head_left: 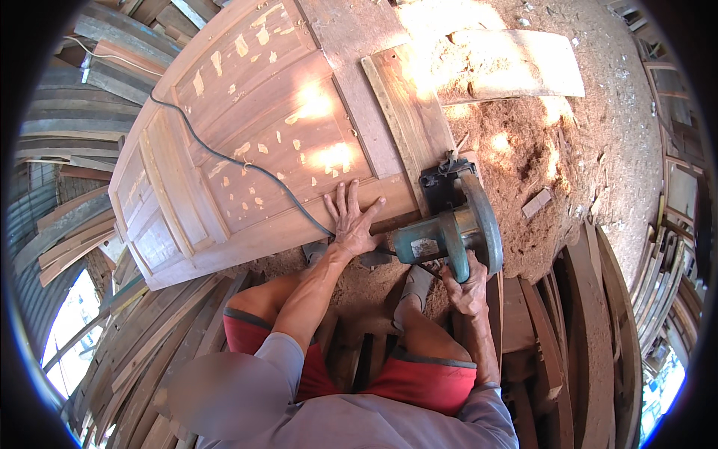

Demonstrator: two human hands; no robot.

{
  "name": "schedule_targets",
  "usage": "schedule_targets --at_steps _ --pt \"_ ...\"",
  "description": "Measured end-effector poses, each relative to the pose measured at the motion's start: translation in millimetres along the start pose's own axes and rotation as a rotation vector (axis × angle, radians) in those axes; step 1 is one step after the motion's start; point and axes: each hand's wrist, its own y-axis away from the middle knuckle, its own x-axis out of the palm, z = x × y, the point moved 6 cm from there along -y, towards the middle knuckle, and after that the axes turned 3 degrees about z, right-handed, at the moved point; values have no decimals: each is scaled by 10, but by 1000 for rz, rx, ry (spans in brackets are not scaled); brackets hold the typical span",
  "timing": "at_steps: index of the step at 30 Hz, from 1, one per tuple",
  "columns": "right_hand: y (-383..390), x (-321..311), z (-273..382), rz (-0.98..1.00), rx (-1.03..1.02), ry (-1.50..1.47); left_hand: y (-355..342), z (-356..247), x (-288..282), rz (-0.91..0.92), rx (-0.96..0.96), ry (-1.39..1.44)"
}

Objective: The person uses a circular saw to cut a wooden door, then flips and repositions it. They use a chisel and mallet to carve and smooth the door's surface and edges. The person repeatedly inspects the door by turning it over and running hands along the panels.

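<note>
One person's (351, 423) two hands (354, 228) (468, 290) touch one door (224, 161) and one saw (449, 236).

Panelled wooden door (262, 97): plank (407, 97) at right end, dark cord (224, 158) across. Ground (621, 150): brown sawdust (516, 168), small wood block (536, 202).

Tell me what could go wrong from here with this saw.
The cord crosses the door and runs close to the left grip; it might snag or get cut.
The left grip lies spread on the door near the saw; if the tool kicks, fingers could be hurt.
Neither grip is on the plank: the right holds the saw. If unfastened, which I can't tell, the plank could shift.
</note>
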Motion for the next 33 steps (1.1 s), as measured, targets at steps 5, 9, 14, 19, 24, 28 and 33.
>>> schedule_targets --at_steps 5,9,14,19,24,28,33 --pt "-2 -2 6 8 39 -12 4 -7 -14 -13 13 -4" --pt "-13 2 11 14 36 -40 6 5 -4 -32 28 0" --pt "-42 -1 42 6 33 -15 0 4 -2 -39 33 -1" --pt "-68 14 39 8 15 -18 -2 8 15 -41 42 -23" --pt "-107 31 33 8 -7 0 3 9 11 -29 30 0" --pt "-159 64 45 8 -15 -9 -7 -11 -21 6 -2 -10" --pt "-203 75 65 27 -31 -35 8 -6 -25 -5 5 5"
